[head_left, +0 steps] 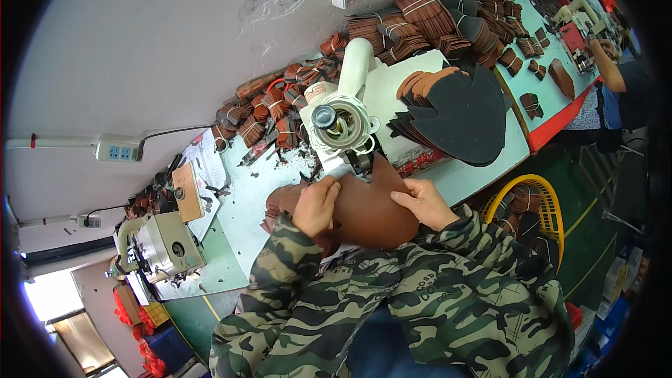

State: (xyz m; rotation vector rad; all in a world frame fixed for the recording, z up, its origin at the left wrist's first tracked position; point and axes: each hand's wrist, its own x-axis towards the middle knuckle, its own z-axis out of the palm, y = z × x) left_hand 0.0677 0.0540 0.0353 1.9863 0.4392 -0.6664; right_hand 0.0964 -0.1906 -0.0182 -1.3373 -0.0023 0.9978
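A large brown leather piece [367,206] lies flat under the head of a white machine [344,115] on the pale green table [241,203]. My left hand [316,204] grips its left edge with curled fingers. My right hand [422,201] presses flat on its right side. The piece's top edge reaches the machine's foot. More brown pieces [280,201] lie stacked just left of my left hand. Both sleeves are camouflage cloth.
A stack of black and brown cut pieces [455,112] sits right of the machine. Bundles of brown pieces [420,17] line the wall. A second machine [161,241] stands at left. A yellow basket [535,206] sits by my right. Another person [616,77] works at far right.
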